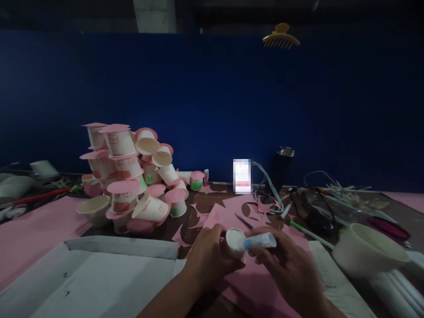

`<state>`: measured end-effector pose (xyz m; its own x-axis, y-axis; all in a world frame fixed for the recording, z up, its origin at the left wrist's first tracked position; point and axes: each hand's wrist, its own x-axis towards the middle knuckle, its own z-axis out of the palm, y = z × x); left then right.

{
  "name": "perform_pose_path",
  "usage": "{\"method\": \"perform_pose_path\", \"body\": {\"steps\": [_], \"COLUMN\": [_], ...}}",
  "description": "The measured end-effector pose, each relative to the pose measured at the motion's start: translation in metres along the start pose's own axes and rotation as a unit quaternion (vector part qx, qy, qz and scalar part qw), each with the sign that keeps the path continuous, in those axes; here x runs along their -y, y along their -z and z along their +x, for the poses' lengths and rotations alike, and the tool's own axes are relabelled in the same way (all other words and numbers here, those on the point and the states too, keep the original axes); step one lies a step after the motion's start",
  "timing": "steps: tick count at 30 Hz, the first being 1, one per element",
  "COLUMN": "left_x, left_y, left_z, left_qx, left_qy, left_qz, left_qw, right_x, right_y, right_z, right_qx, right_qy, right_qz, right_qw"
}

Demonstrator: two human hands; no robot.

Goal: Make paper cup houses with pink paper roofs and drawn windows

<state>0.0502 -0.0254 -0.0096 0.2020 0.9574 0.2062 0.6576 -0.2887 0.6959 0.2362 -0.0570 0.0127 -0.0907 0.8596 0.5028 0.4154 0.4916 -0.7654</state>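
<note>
My left hand is wrapped round a small white paper cup, its round end facing up. In my right hand is a white and blue glue stick, held sideways with its left end at the cup's rim. Whether the glue touches the rim I cannot tell. Beneath both hands lies pink paper with round pieces cut out. Scissors rest on it, their handles hidden behind my hands.
Paper cups with pink roofs are stacked at the left, beside a bowl. A white box lid lies front left. Further right are a lit screen, a black bottle, a cord and a large white cup.
</note>
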Motion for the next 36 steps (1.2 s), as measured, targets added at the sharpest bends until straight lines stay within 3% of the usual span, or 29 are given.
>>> {"method": "perform_pose_path", "body": {"steps": [4, 12, 16, 21, 25, 30, 36], "left_x": [-0.0015, -0.0025, -0.0005, -0.0015, -0.0015, -0.0013, -0.0044], "left_y": [-0.0037, -0.0054, -0.0087, -0.0072, -0.0067, -0.0060, -0.0026], "left_z": [-0.0023, -0.0024, -0.0020, -0.0036, -0.0041, -0.0028, -0.0013], "left_qx": [0.002, -0.006, -0.024, -0.007, -0.013, -0.005, 0.009], "left_qy": [0.010, -0.034, -0.055, -0.079, -0.083, -0.031, -0.035], "left_qz": [0.018, 0.031, 0.048, 0.063, 0.063, 0.058, 0.051], "left_qw": [1.000, 0.999, 0.997, 0.995, 0.994, 0.998, 0.998], "right_x": [0.0016, 0.0058, 0.0036, 0.0049, 0.0057, 0.0043, 0.0054], "right_y": [-0.0004, -0.0023, -0.0055, -0.0083, -0.0073, -0.0026, -0.0054], "right_z": [-0.0005, 0.0022, 0.0006, -0.0001, -0.0005, -0.0003, 0.0025], "right_qx": [0.007, -0.017, 0.008, 0.045, 0.043, -0.047, 0.006], "right_qy": [0.019, 0.086, 0.120, 0.154, 0.150, 0.096, 0.115], "right_qz": [-0.026, -0.121, -0.150, -0.172, -0.196, -0.192, -0.189], "right_qw": [0.999, 0.989, 0.981, 0.972, 0.968, 0.976, 0.975]}}
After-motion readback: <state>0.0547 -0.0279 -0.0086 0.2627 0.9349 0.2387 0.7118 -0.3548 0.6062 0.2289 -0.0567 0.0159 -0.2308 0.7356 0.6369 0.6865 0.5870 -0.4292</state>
